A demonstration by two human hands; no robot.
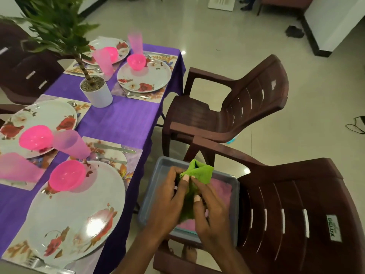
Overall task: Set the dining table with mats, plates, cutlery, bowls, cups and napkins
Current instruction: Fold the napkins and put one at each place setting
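The tabletop (118, 119) already carries mats, plates, bowls and cups. Off its right edge, a grey tub (152, 196) sits on a chair seat. Above the tub both hands, left hand (167, 196) and right hand (209, 214), pinch a green napkin (199, 172). It looks soft, light and limp, best gripped at folded edges or corners so the shape holds.
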